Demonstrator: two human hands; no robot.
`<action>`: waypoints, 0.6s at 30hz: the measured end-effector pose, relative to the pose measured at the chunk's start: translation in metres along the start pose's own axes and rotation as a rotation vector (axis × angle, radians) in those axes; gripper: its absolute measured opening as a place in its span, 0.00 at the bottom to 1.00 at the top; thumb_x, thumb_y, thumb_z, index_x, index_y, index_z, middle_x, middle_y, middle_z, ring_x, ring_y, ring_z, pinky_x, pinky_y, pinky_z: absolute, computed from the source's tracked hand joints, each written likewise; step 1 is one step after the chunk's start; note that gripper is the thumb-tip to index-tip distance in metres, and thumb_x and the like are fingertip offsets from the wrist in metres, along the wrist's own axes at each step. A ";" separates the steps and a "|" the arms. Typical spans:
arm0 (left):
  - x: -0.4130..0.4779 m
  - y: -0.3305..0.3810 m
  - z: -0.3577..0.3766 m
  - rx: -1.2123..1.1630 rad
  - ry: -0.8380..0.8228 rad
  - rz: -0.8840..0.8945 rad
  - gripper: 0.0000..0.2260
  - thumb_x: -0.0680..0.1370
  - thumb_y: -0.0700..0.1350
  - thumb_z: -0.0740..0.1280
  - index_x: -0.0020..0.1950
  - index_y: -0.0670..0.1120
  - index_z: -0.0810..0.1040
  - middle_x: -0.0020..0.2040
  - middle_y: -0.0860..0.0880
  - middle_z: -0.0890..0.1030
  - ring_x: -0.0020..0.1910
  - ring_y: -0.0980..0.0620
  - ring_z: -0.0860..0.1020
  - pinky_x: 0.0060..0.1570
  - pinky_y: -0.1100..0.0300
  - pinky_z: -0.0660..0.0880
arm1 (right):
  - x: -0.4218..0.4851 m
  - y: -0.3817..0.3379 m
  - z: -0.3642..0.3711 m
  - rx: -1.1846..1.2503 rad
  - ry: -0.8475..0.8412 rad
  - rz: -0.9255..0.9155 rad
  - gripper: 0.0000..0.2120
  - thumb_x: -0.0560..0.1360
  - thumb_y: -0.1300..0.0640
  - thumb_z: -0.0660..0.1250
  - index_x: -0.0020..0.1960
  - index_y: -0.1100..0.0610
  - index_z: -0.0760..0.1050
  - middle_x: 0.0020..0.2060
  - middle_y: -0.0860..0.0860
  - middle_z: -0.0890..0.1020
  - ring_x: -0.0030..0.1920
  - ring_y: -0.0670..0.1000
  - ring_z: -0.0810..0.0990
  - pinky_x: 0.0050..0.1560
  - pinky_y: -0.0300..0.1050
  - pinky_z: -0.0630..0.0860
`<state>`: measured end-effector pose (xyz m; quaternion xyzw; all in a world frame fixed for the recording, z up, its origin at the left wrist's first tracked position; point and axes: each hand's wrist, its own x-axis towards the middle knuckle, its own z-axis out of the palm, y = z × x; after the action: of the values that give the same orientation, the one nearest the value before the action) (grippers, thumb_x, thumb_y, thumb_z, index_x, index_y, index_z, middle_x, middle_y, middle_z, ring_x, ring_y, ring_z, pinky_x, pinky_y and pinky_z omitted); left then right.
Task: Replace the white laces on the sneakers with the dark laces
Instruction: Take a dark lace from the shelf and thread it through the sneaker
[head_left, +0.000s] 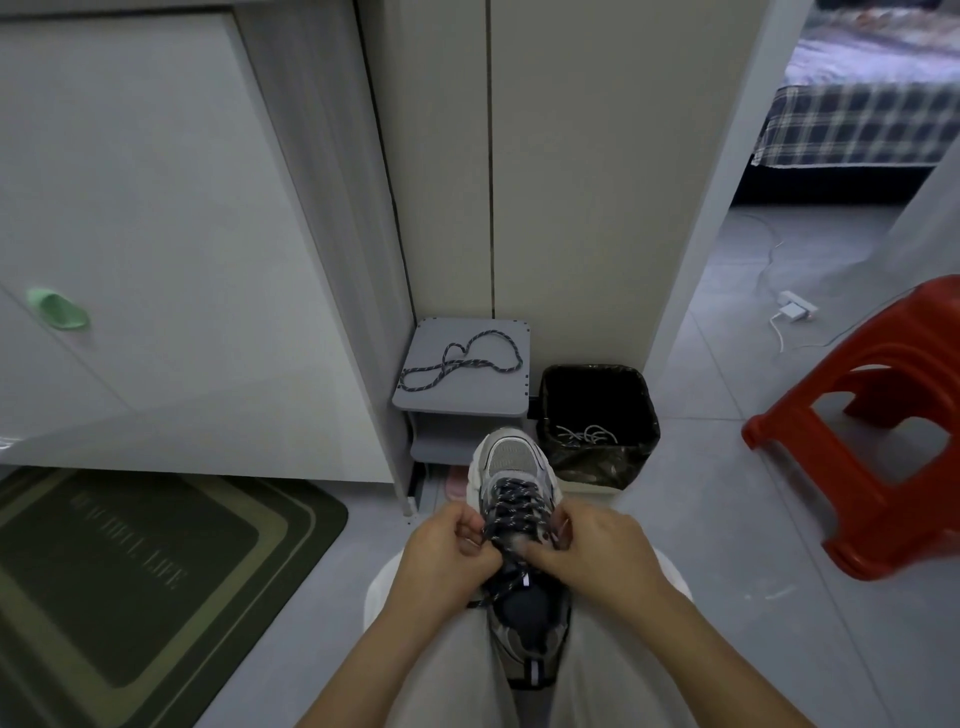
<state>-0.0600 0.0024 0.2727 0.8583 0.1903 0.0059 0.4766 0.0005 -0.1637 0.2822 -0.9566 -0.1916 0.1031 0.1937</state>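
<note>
Floor (701, 545) grey tile, red stool (831, 374) right. Sneaker (511, 462) between my knees, toe away, speckled dark lace (511, 506) threaded; my left grip (447, 551) and right grip (597, 556) each pinch it.

Legible markings: one item, on the doormat (156, 597).
I find a single line of pale lettering across the dark green centre panel of the doormat, on the floor to my left. Its last word reads "LIFE"; the words before it are too blurred for me to make out.
</note>
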 end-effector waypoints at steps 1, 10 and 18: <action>0.001 0.002 0.000 -0.007 0.004 0.003 0.06 0.68 0.38 0.69 0.39 0.49 0.75 0.31 0.55 0.75 0.27 0.61 0.69 0.32 0.70 0.69 | 0.000 -0.003 0.001 -0.068 -0.002 -0.011 0.19 0.70 0.35 0.62 0.48 0.50 0.70 0.43 0.47 0.80 0.46 0.51 0.78 0.44 0.45 0.66; 0.041 0.002 0.035 0.087 -0.106 -0.002 0.07 0.69 0.42 0.68 0.43 0.49 0.72 0.34 0.55 0.74 0.31 0.59 0.71 0.36 0.65 0.70 | 0.034 0.030 0.013 -0.126 -0.066 0.123 0.11 0.75 0.50 0.58 0.50 0.53 0.75 0.48 0.51 0.80 0.49 0.54 0.78 0.43 0.44 0.72; 0.071 -0.079 0.095 0.240 -0.431 -0.323 0.15 0.73 0.53 0.66 0.52 0.44 0.73 0.46 0.47 0.78 0.47 0.48 0.78 0.45 0.61 0.72 | 0.040 0.100 0.104 0.046 -0.328 0.461 0.07 0.74 0.55 0.60 0.42 0.57 0.73 0.48 0.55 0.81 0.50 0.55 0.80 0.48 0.44 0.75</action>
<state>-0.0008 -0.0144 0.1439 0.8485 0.2181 -0.2751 0.3960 0.0413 -0.1985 0.1424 -0.9408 0.0048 0.3024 0.1533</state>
